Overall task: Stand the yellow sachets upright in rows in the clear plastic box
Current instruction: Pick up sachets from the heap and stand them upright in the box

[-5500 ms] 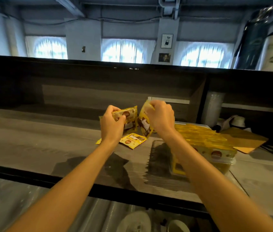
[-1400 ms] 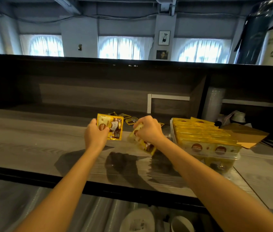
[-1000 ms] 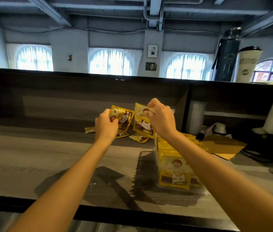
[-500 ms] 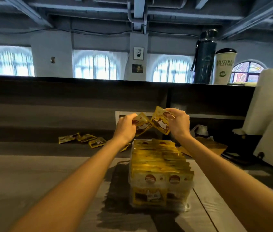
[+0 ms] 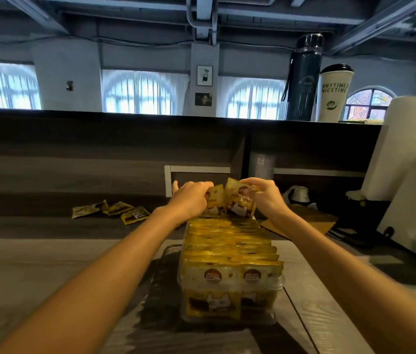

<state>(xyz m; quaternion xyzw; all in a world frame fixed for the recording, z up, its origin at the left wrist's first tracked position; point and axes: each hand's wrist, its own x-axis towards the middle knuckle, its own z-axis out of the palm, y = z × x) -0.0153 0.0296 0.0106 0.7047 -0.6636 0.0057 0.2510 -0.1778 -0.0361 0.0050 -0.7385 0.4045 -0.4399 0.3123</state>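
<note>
Box [image 5: 280, 286] on counter [image 5: 36, 264], long axis running twelve to six. Standing sachets [image 5: 230, 241] in it, two rows side by side. Left hand [image 5: 189, 198] and right hand [image 5: 265, 198] above box's twelve o'clock end, held sachets [image 5: 238, 200] between them. Loose sachets [image 5: 111, 209] on counter, ten o'clock from box. Cardboard sheet [image 5: 304, 221] at two o'clock. Bottle [image 5: 302, 77] left of cup [image 5: 334, 93] on ledge, one o'clock.
</note>
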